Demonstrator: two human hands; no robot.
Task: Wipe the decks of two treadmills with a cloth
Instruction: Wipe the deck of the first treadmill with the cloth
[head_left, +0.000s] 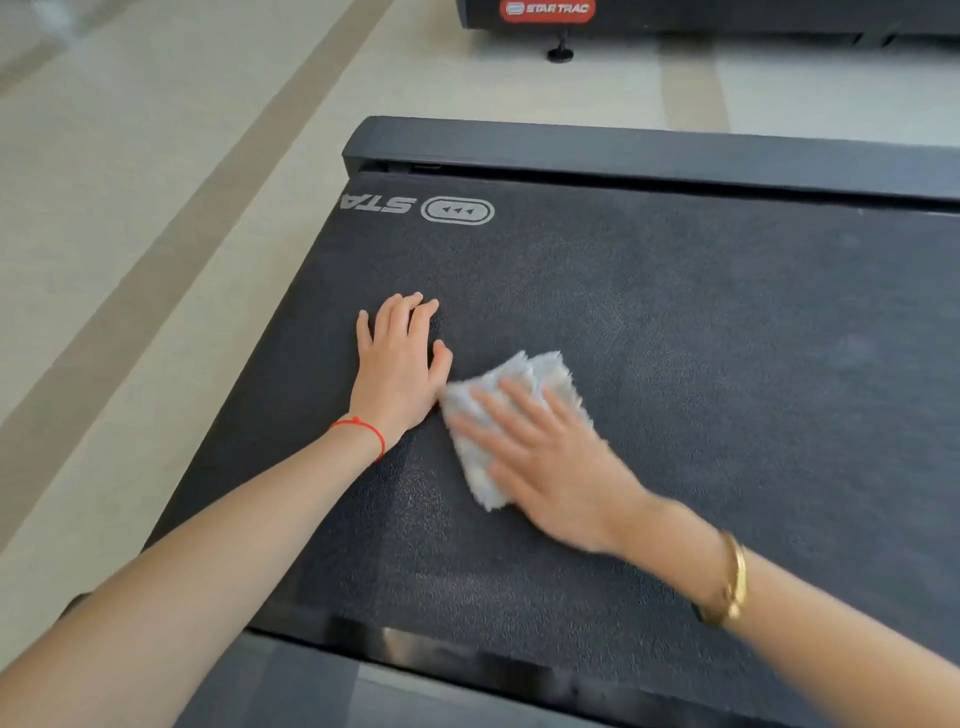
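Right hand (545, 467): fingers straight, pressing folded cloth (511, 415) flat onto treadmill deck (727, 322). Left hand (400, 364): spread, bracing on deck beside cloth, touching its corner. Advising: keeping even pressure, overlapping strokes, sweeping rightward.

Cloth (524, 384) under right hand (550, 462), on deck (727, 338).

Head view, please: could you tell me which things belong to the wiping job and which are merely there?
Part of the job:
- cloth, pressed flat under the right hand
- treadmill deck, with the left hand resting on it
- second treadmill, at the top edge

Merely there:
- red string bracelet
- gold bangle
- striped floor
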